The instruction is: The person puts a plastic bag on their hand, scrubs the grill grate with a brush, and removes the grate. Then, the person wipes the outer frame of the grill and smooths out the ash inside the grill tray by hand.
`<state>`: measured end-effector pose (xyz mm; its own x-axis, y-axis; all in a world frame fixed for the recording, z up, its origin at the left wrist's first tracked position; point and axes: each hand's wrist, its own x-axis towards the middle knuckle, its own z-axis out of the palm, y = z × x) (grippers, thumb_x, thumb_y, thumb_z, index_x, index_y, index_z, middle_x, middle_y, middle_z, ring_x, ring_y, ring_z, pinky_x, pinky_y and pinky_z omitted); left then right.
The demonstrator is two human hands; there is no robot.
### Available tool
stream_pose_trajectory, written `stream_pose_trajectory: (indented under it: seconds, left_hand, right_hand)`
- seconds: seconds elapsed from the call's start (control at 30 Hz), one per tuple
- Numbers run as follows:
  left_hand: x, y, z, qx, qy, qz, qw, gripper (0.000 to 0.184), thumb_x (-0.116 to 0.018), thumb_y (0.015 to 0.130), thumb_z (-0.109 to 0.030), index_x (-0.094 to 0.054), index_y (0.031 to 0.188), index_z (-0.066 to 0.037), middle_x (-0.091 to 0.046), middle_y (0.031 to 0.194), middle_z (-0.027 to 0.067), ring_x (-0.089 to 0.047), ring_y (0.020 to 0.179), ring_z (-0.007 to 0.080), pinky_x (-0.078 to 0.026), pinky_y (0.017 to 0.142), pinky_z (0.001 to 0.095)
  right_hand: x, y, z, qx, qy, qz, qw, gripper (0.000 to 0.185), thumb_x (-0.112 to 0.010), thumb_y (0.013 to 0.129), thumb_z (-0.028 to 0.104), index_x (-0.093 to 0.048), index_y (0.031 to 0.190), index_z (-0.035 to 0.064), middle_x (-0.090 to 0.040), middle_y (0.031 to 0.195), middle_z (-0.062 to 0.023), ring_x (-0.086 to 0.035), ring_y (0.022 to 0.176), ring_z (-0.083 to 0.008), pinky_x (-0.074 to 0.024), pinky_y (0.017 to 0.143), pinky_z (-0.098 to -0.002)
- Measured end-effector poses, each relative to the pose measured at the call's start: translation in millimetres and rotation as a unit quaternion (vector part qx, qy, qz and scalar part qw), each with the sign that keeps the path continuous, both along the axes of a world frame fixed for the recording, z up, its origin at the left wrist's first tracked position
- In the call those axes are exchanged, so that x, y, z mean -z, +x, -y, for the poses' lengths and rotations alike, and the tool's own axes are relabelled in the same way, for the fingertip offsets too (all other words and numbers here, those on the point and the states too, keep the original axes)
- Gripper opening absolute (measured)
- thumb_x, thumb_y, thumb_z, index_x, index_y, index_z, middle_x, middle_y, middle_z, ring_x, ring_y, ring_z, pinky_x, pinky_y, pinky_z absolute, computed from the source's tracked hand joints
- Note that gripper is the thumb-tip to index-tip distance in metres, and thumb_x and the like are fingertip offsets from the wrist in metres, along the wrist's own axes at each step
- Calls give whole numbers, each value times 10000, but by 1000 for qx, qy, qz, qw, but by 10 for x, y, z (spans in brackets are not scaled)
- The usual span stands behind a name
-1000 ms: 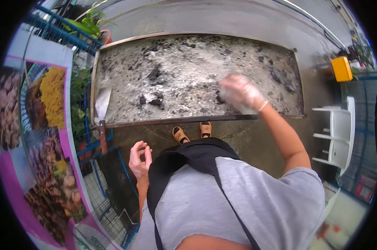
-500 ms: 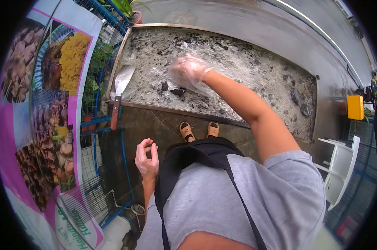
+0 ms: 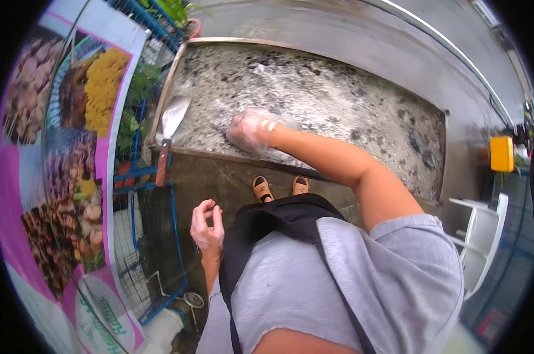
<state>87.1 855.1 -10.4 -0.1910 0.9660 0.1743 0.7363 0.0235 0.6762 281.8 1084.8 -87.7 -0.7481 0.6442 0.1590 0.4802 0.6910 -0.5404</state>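
My right hand (image 3: 252, 131), in a loose clear plastic glove, is low over the near side of a long metal charcoal grill bed (image 3: 302, 48) full of grey ash (image 3: 337, 112). Its fingers look curled under and closed; whatever they hold, if anything, is hidden. Under or beside that hand the ash cannot be seen. My left hand (image 3: 208, 227) hangs in the air left of my apron, its fingers bent, thumb apart, holding nothing. A wide metal scraper (image 3: 173, 118) with a wooden handle (image 3: 162, 165) lies across the grill's near left corner.
Dark charcoal lumps (image 3: 417, 141) lie in the ash at the right end. A banner with food photos (image 3: 104, 88) hangs at the left beside a blue wire frame (image 3: 178, 236). A white plastic chair (image 3: 485, 242) and a yellow object (image 3: 502, 154) stand at the right.
My right hand has moved nearer and slightly left, over the spot where dark charcoal lumps showed before. My left hand has hardly moved.
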Motion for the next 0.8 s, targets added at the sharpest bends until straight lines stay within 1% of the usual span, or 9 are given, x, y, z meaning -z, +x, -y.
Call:
stream_pose_trajectory:
  seconds: [0.17,0.3,0.43,0.47,0.5,0.53,0.67,0.73,0.8]
  left_hand:
    - [348,-191,102,-21,-8,42,999,189,-655,839,-10,-622,1025,-11,-653,931,99,-684,697,147,-536,634,246]
    - [253,-60,29,-9,-54,35,998,198,-647,841,-14,-619,1037,-12,-657,940,101,-688,704,155,-529,630,239]
    - [384,-46,-51,-7,-57,81,995,196,-638,845,-6,-615,1039,-12,-656,940,101,-684,703,157,-530,632,244]
    - [406,-7,-72,-22,-58,108,992,195,-635,845,-2,-614,1039,-13,-656,940,101,-682,700,156,-530,633,246]
    - [400,33,-85,-16,-54,97,994,184,-629,847,1,-613,1029,-15,-653,935,99,-678,692,155,-531,636,248]
    - [393,67,-96,-11,-55,99,994,184,-629,847,1,-613,1029,-15,-653,935,99,-678,692,155,-531,636,248]
    - [333,177,-118,-3,-63,63,996,170,-630,843,-3,-614,1012,-22,-649,924,95,-678,686,163,-531,636,257]
    - [302,207,-122,2,-53,60,997,167,-630,842,-5,-615,1007,-25,-648,921,93,-679,684,165,-531,634,260]
    - [283,225,-113,24,-55,40,997,163,-630,844,-6,-615,1005,-23,-644,919,91,-680,685,166,-531,633,262]
  right_hand:
    - [-137,389,322,39,74,83,993,120,-636,666,221,-636,683,102,-630,728,-120,-623,663,-330,-506,586,-445]
    - [-59,520,274,38,-11,60,997,226,-570,849,221,-664,1049,175,-632,957,-113,-637,884,-296,-518,756,-409]
    - [-524,1091,365,151,21,44,987,225,-610,841,213,-655,1061,197,-644,979,-94,-640,881,-268,-524,791,-390]
    - [-586,1332,339,198,-112,35,973,249,-639,838,205,-654,1087,210,-646,984,-94,-635,884,-246,-525,818,-384]
    - [-515,1601,386,253,2,63,966,244,-606,865,297,-667,1087,217,-651,971,-86,-627,894,-226,-521,808,-367]
    - [-786,1868,453,389,-325,-77,859,296,-563,893,353,-661,1120,190,-647,991,-79,-624,916,-220,-515,804,-338]
    - [-843,3129,803,579,-339,-82,737,337,-526,913,341,-629,1129,104,-652,1061,-87,-618,928,-203,-503,840,-370]
    - [-329,4150,935,482,-28,207,851,303,-550,894,288,-631,1154,155,-649,1081,-106,-613,1002,-270,-497,903,-394]
    - [-414,4622,1049,494,-136,361,779,300,-531,914,337,-649,1147,189,-639,1127,-123,-609,1049,-280,-475,956,-391]
